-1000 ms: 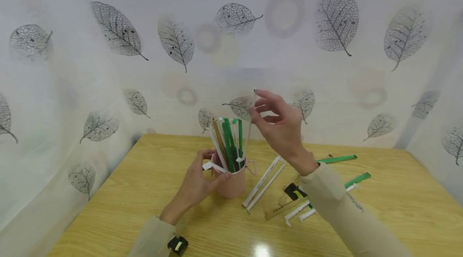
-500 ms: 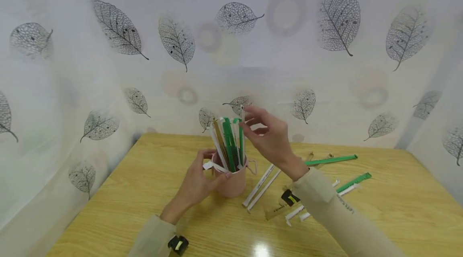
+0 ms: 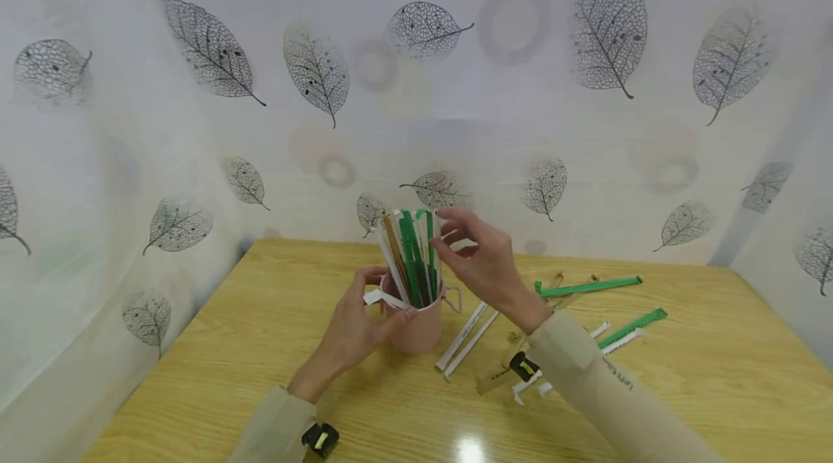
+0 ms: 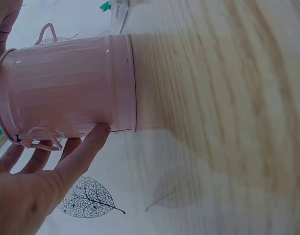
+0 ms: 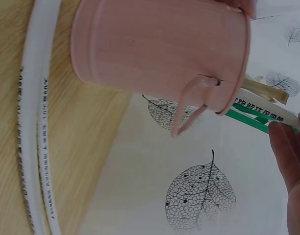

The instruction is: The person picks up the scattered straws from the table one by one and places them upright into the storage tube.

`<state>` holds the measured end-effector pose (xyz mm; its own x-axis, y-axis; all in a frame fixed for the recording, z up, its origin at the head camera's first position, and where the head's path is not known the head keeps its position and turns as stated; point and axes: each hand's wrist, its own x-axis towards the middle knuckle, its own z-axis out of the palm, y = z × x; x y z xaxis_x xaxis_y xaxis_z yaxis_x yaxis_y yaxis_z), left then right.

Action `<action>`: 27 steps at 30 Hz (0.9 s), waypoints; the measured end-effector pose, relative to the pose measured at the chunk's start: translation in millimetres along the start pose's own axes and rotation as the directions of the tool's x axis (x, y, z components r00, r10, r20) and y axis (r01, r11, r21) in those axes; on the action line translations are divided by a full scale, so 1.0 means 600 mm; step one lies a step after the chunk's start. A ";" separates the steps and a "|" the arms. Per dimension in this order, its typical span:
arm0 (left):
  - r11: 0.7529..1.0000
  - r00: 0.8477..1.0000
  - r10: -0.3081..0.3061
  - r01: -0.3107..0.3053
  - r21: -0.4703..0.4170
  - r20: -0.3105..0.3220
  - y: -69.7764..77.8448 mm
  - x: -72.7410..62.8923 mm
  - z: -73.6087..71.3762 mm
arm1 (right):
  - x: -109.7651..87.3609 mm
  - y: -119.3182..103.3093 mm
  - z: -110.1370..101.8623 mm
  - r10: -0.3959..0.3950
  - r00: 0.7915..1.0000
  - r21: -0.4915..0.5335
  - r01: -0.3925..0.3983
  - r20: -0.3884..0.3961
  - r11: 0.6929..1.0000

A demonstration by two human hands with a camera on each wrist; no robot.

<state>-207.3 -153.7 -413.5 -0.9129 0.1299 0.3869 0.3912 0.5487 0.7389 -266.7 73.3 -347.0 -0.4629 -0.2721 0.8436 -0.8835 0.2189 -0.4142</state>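
Note:
A pink metal pail (image 3: 416,333) with small loop handles stands upright on the table. My left hand (image 3: 354,333) grips it from the left, thumb at the near rim and fingers round the far side. Several paper-wrapped straws, white, brown and green (image 3: 410,253), lean inside it. At the pail's right side my right hand (image 3: 484,260) pinches the upper end of a white wrapped straw (image 5: 262,105), whose lower part is inside the pail. A white wrapper end (image 3: 374,297) sticks out over the rim by my left thumb.
Two white wrapped straws (image 3: 463,336) lie right of the pail. Further right are green straws (image 3: 592,286), plus brown and white ones partly under my right forearm. A leaf-patterned cloth (image 3: 416,101) hangs behind the wooden table (image 3: 293,275).
My right hand has moved left and down, lowering the white straw until it stands deeper among the others in the pail. My left hand keeps its hold on the pail.

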 end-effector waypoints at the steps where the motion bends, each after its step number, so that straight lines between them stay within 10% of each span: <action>1: 1.000 1.000 0.003 -0.003 -0.003 -0.001 0.000 0.000 0.000 | -0.003 0.002 0.001 0.004 1.000 0.003 -0.004 0.005 1.000; 27: 1.000 1.000 0.003 -0.003 0.003 0.001 -0.001 0.001 0.000 | -0.041 0.021 -0.020 0.010 0.999 -0.049 -0.008 0.045 0.999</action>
<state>-207.9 -153.7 -413.7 -0.9120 0.1323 0.3883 0.3933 0.5507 0.7362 -265.6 94.1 -368.8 -0.4743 -0.3122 0.8232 -0.8754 0.2667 -0.4032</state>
